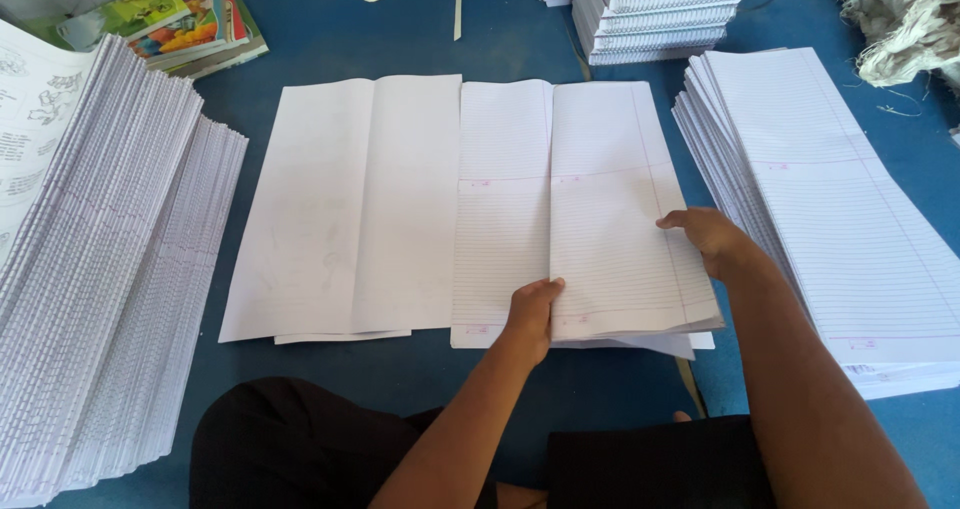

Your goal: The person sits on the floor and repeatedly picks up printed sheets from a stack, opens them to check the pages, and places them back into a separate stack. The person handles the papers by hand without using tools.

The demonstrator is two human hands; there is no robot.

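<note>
Seen from the head camera, the left hand (532, 314) pinches the near edge of a bundle of ruled sheets (620, 209), thumb on top and fingers tucked under, right at the fold line. The right hand (712, 239) lies flat on the same bundle's outer edge, fingers spread loosely and holding nothing, only pressing down. The bundle sits directly ahead of both hands, half turned over a second ruled panel (500, 209) just beyond the left thumb. Further out past the left hand lies a plain white folded sheet (350, 209), touching the ruled one along its edge. A tall ruled stack (850, 209) stands just outside the right hand.

To fold well, I judge the left pinch should stay on the crease while the right palm slides outward, keeping the edges square; if the top sheets creep, the corners near the right wrist will likely splay, as a few already show.
</note>
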